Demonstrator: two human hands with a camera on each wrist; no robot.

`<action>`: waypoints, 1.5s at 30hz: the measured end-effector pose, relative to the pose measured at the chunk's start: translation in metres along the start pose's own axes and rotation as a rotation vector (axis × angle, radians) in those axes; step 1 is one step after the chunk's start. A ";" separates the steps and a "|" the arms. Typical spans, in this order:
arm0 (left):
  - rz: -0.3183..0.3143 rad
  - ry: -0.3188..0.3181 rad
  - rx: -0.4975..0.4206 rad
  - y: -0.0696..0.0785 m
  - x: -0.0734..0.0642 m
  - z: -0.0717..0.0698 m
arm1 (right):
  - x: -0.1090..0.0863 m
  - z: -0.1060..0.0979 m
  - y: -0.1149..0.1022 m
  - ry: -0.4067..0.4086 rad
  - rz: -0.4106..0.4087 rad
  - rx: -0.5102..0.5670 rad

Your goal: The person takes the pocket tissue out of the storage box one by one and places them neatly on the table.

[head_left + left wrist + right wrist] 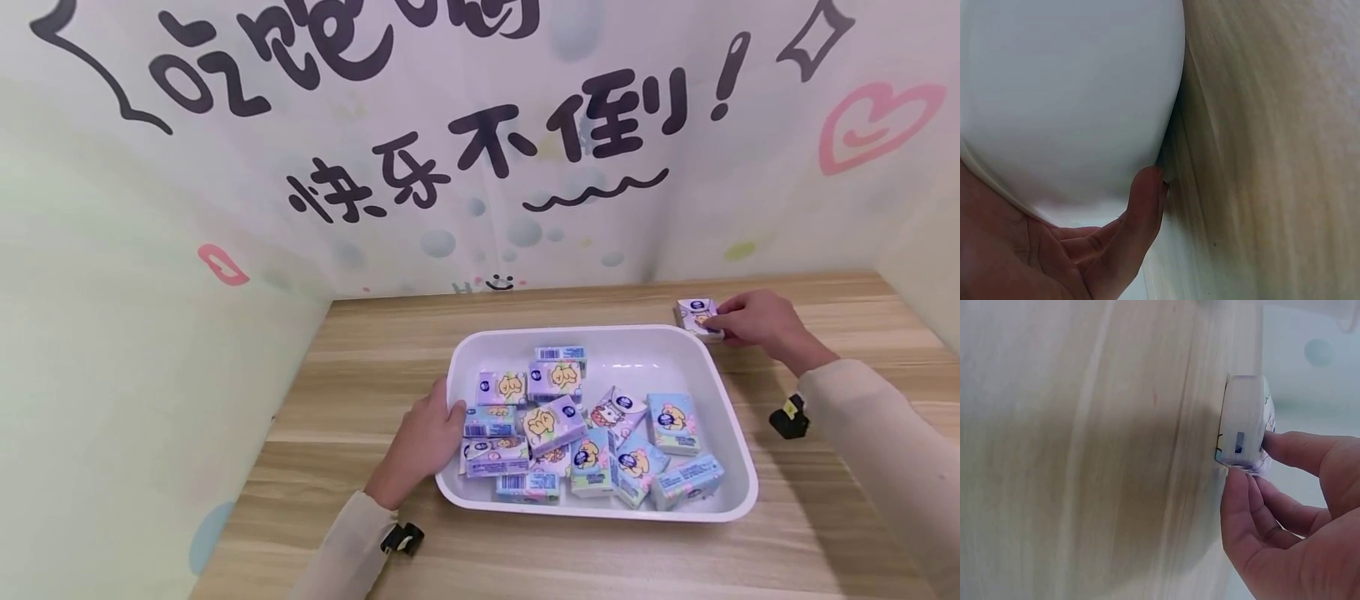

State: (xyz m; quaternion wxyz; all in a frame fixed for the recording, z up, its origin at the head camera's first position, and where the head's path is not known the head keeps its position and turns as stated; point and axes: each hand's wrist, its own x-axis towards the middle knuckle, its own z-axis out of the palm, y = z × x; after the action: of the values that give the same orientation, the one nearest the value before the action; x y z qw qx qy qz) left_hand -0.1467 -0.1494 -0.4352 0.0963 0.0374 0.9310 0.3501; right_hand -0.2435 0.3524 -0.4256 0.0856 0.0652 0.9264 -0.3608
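A white plastic tub stands on the wood-grain table, with several small tissue packs in purple and blue wrappers inside. My left hand grips its left rim; in the left wrist view the fingers reach along the tub's outer wall. Beyond the tub's far right corner, my right hand pinches a purple tissue pack by its right side. The right wrist view shows that pack low over the table, thumb on one face and fingers at its end.
Behind the table hangs a white printed cloth with large dark lettering. Pale walls close in the left and right sides. A blue pack and a tilted blue one lie in the tub's right part.
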 end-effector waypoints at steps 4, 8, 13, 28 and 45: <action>-0.001 -0.002 -0.002 0.001 -0.001 -0.001 | -0.004 0.000 -0.005 0.044 -0.020 -0.045; 0.000 -0.001 0.002 0.001 -0.002 0.000 | -0.012 0.000 -0.012 0.079 -0.041 -0.095; -0.004 -0.001 0.000 0.002 -0.002 0.000 | -0.021 -0.002 -0.022 0.095 -0.092 -0.130; 0.003 0.010 0.029 0.005 -0.002 -0.004 | -0.069 0.004 -0.067 0.023 -0.271 -0.164; -0.017 0.007 0.033 0.004 -0.001 -0.002 | -0.101 0.044 -0.128 -0.268 -0.430 -0.343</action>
State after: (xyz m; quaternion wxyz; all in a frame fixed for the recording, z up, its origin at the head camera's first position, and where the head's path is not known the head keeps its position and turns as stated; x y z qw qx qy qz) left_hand -0.1458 -0.1478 -0.4305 0.0954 0.0298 0.9373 0.3340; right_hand -0.1631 0.2229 -0.3529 0.1386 -0.1960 0.9468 -0.2143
